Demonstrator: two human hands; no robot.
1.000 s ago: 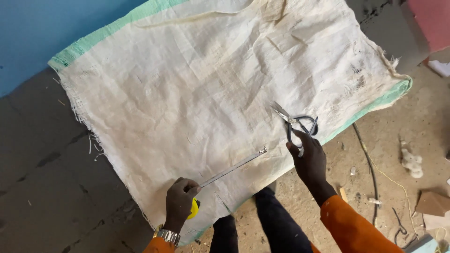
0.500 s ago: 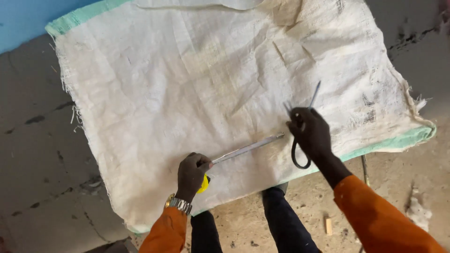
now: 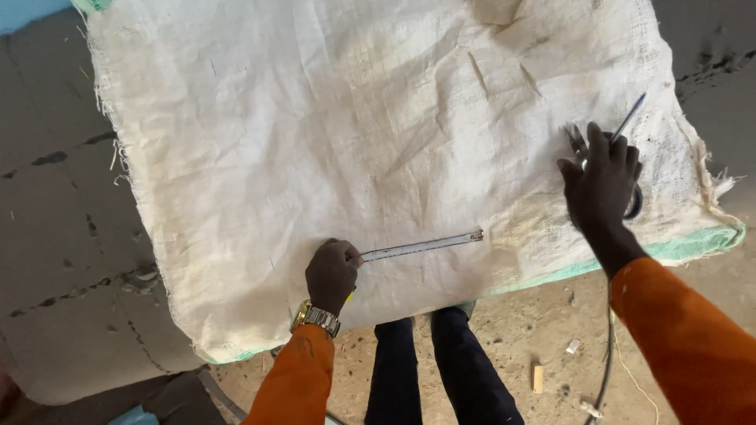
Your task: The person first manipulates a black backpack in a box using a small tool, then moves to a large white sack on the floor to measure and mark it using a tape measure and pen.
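Note:
A large white woven sack [image 3: 378, 134] with a green edge lies spread flat over a grey slab. My left hand [image 3: 331, 273] grips a yellow tape measure near the sack's near edge. Its metal blade [image 3: 421, 246] is pulled out to the right, flat on the sack. My right hand [image 3: 602, 185] rests on the sack's right side. It covers a pair of scissors [image 3: 575, 142] and holds a thin blue pen [image 3: 628, 118] that sticks out past the fingers.
The grey concrete slab [image 3: 55, 228] shows left of the sack, with cracks. Below the sack is a sandy floor [image 3: 551, 346] with small scraps and a dark cable [image 3: 608, 370]. My dark trouser legs [image 3: 441, 370] stand against the slab's near edge.
The view has shifted so the sack fills more of it. My right hand moved right and away from the tape's tip, onto the sack's right side. The left hand still holds the tape.

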